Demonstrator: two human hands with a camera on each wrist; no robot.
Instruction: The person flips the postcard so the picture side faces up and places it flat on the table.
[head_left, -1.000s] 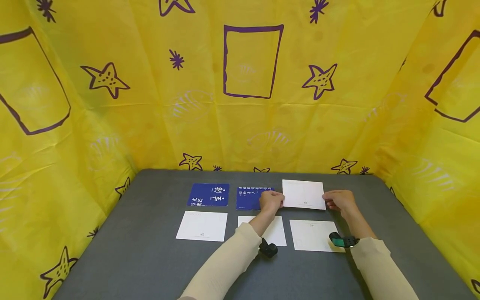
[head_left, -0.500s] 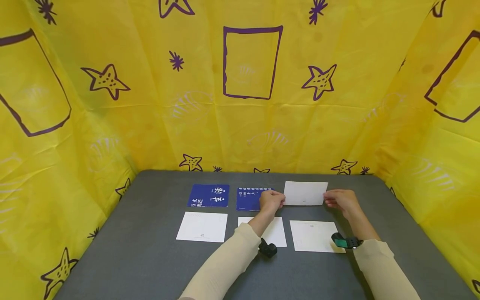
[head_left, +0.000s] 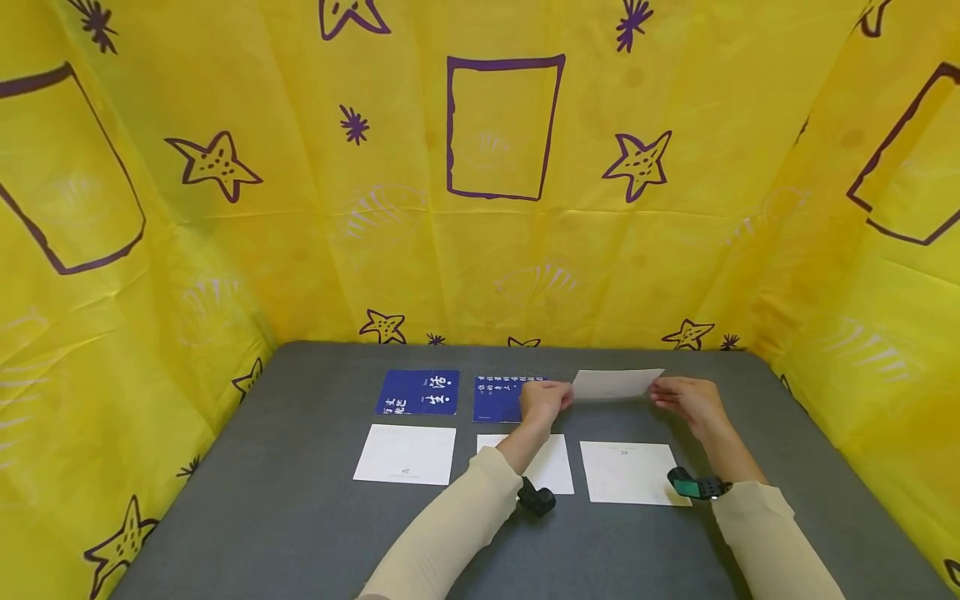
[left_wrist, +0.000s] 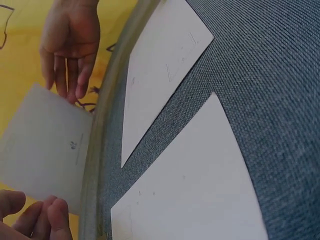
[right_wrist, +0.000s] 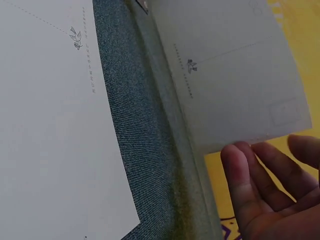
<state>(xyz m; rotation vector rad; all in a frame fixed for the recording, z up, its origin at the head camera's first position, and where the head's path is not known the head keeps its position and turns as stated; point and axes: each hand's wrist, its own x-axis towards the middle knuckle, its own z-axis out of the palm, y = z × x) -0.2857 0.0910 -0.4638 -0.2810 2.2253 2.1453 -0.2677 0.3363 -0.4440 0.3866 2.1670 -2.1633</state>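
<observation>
A white postcard (head_left: 617,384) is raised at the back right of the dark table, tilted so it looks foreshortened. My left hand (head_left: 545,402) pinches its left edge, and my right hand (head_left: 692,403) has the right edge between thumb and fingers. In the right wrist view the printed bird and dotted line show on the held postcard (right_wrist: 235,65). Under my left hand lies a blue postcard (head_left: 497,398) with white characters, its right part covered. Another blue postcard (head_left: 417,392) is farther left.
In the front row lie three white postcards: a left one (head_left: 405,454), a middle one (head_left: 553,462) partly behind my left forearm, and a right one (head_left: 626,471) partly under the right wrist camera. A yellow patterned cloth (head_left: 495,250) encloses the grey table (head_left: 300,517).
The held postcard has tipped from nearly face-on to a steep slant, its right end shifting right. My right hand has moved slightly right with it; the left has barely moved.
</observation>
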